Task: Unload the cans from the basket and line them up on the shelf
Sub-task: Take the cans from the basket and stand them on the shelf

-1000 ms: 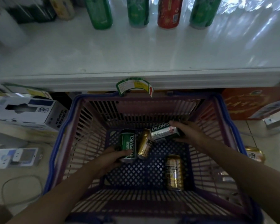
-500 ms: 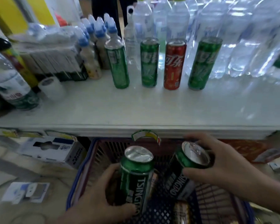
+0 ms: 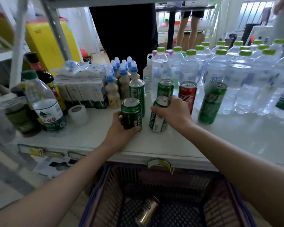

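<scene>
I'm setting 2 Tsingtao cans on the shelf (image 3: 220,141) w/ left hand (image 3: 121,128) wrapped round the dark green can (image 3: 131,113), right hand (image 3: 174,112) gripping the green-white can (image 3: 157,122), near the 4 tall cans lined up behind; a gold can (image 3: 147,212) is waiting in the basket (image 3: 236,202).

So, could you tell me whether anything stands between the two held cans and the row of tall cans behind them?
Nothing visible does: the left can and right can stand directly before the tall cans.

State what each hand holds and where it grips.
Left hand: dark green beer can, by its side. Right hand: green-and-white beer can, by its upper side.
</scene>
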